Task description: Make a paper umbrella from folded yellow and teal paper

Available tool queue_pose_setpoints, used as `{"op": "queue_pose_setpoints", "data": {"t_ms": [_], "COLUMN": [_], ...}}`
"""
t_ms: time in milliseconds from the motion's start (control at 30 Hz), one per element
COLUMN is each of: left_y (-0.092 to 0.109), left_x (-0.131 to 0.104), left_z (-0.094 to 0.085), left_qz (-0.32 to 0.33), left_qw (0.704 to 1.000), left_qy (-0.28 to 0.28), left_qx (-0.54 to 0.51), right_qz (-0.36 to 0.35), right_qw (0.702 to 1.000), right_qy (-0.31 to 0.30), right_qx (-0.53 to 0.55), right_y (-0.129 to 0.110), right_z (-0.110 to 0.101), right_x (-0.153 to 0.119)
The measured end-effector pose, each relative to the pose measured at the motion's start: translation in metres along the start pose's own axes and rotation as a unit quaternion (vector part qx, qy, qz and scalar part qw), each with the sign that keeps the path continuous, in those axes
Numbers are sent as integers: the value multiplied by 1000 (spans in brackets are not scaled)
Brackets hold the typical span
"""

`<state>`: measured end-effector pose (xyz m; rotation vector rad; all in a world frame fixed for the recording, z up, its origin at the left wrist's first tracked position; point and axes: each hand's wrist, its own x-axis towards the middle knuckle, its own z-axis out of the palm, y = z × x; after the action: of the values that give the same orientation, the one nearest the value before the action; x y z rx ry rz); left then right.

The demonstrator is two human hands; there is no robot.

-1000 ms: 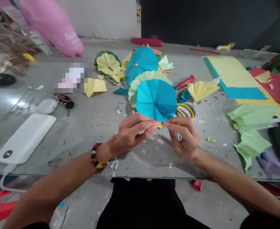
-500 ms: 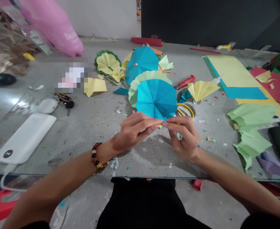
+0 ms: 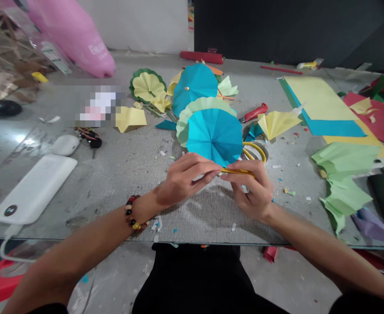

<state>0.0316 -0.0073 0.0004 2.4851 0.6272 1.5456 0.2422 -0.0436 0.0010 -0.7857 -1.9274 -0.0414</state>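
A narrow folded strip of yellow paper (image 3: 239, 171) is pinched between my two hands. My left hand (image 3: 187, 179), a beaded bracelet at its wrist, closes thumb and fingertips on the strip's left end. My right hand (image 3: 253, 187) grips the strip farther right, with part of it showing between the fingers. Just beyond the fingertips is a pleated blue paper disc (image 3: 215, 135), overlapping a scalloped pale green paper disc (image 3: 182, 126). Yellow loops (image 3: 260, 149) lie beyond my right hand, partly hidden.
Behind stand a blue paper umbrella (image 3: 196, 85) and a yellow and green paper flower (image 3: 149, 86). A red-handled tool (image 3: 257, 112) lies right of them. Coloured sheets (image 3: 325, 98) and crumpled green paper (image 3: 345, 161) are at right, a white power bank (image 3: 36, 187) at left.
My right fingers have shifted and parted slightly, so a longer piece of the yellow strip shows. My left hand has hardly moved, and the paper discs stay in place.
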Motion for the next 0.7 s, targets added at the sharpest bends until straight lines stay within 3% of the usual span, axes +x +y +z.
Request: {"op": "queue_pose_setpoints", "data": {"t_ms": [700], "left_y": [0], "left_x": [-1], "left_z": [2], "left_qz": [-4], "left_qw": [999], "left_qy": [-21], "left_qx": [-28], "right_qz": [-27], "right_qw": [1000], "right_qy": [5], "right_qx": [6], "right_y": [-1], "right_z": [1], "right_x": [1]}}
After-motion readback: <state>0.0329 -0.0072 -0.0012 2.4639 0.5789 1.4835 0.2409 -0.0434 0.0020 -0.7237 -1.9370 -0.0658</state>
